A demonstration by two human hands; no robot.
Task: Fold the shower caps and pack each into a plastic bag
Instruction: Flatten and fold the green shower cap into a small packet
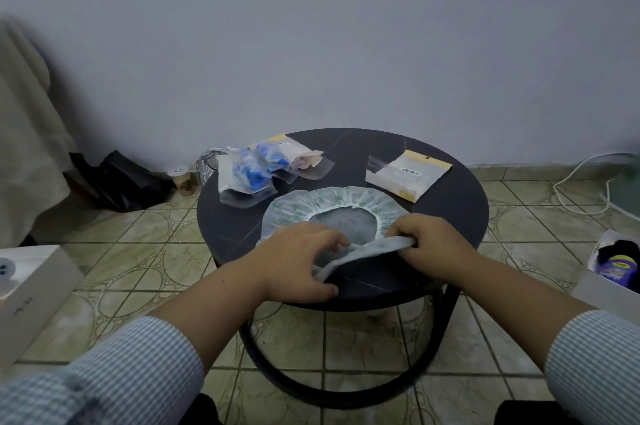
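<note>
Nearest to us, two forearms in blue-and-white striped sleeves (138, 369) reach forward over the near edge of the round dark worktop (450, 223). Our left hand (298, 258) lies on the near rim of the shower cap (332, 206), its fingers (332, 241) curled onto the fabric and the thumb tucked beneath the lifted edge, so that it pinches the cap. Our right hand (429, 244) grips the same near edge from the other side, fingers bent round a gathered fold of the material. Between the two hands the near rim is raised off the worktop and drawn into a ridge.

The rest of the cap lies spread flat on the middle of the worktop, opening upward, white with a faint green pattern and a ruffled elastic band round the hole.

Farther back on the left, a loose heap of packed plastic bags (256, 171) rests on the worktop, several showing blue contents through the clear film, one showing pinkish contents. Farther back on the right, well apart from that heap, lies a stack of flat empty bags (408, 175) with a barcode label on top.

On the tiled floor (138, 251), a white box (31, 289) stands at the left and an open box (609, 272) holding a dark jar at the right. Behind the worktop rises a plain pale wall (346, 43).
</note>
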